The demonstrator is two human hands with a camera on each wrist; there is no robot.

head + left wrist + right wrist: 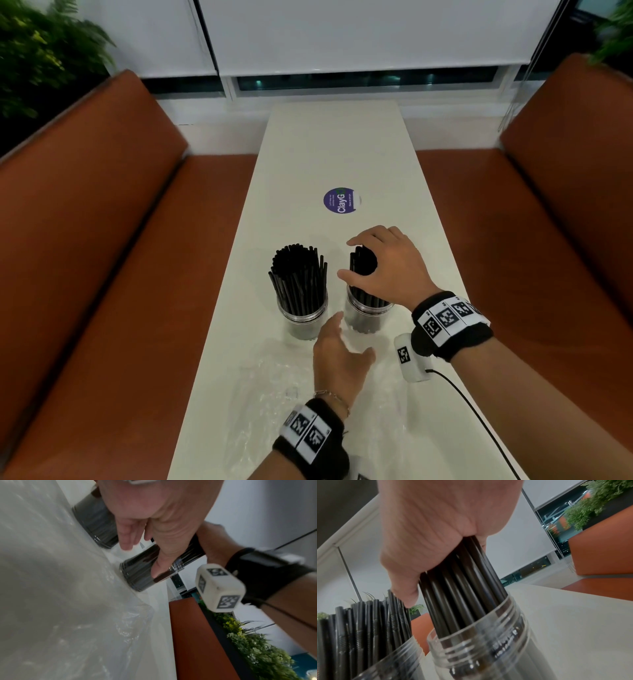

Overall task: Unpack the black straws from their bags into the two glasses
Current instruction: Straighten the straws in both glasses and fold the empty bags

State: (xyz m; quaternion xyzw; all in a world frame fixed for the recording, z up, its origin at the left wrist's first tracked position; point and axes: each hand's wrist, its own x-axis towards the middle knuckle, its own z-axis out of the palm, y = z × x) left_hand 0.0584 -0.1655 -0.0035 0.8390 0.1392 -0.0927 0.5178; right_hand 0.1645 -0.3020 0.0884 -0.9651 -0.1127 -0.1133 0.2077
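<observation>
Now right hand (387,263) gripping straws (462,582) in right glass (364,313), left hand (337,359) seemingly relaxed

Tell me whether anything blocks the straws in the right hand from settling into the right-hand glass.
Nothing visible does. The right hand grips a bundle of black straws whose lower ends already stand inside the right-hand glass. The left hand is open beside the glass, over the empty bags.

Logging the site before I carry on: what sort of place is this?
Probably a cafe or canteen booth: a long white table runs between two orange upholstered benches, with a round branded sticker on the tabletop and planters of greenery behind the seats.
</observation>
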